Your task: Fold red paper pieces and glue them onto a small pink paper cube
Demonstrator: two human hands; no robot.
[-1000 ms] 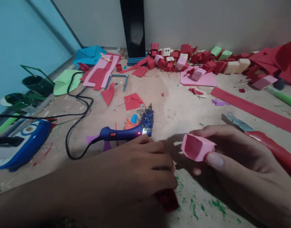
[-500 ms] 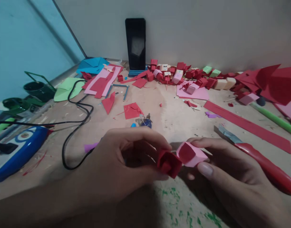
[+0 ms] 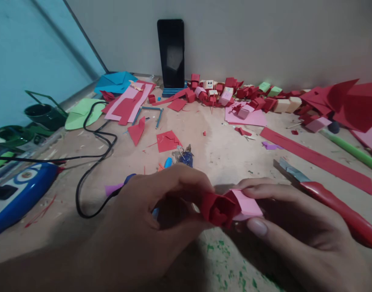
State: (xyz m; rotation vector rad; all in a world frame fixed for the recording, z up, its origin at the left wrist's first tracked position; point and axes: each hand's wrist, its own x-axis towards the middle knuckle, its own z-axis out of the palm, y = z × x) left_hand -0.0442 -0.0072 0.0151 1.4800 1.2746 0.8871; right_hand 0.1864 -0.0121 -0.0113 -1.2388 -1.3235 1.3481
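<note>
Between the thumb and fingers of my left hand [image 3: 164,207] is a small red paper box [image 3: 218,213], its open side facing me and folded red paper showing inside. My right hand [image 3: 298,219] pinches a pink paper box [image 3: 246,205] between thumb and index finger. The two boxes touch, and the red one covers the pink one's near edge. Close to my right hand lies a knife with a red handle [image 3: 332,200]. Beyond my left hand is a small dark blue object [image 3: 186,158] with a rough brown top.
A phone [image 3: 171,52] stands against the back wall. Many small paper cubes [image 3: 225,96] line the wall to its right. A red paper strip [image 3: 316,160] lies at right. At left are a black cable [image 3: 96,170], a blue-and-white case [image 3: 24,190] and green cups [image 3: 46,115].
The pink box has turned and its opening no longer faces me. Both boxes have come closer together and now overlap. The view has shifted slightly.
</note>
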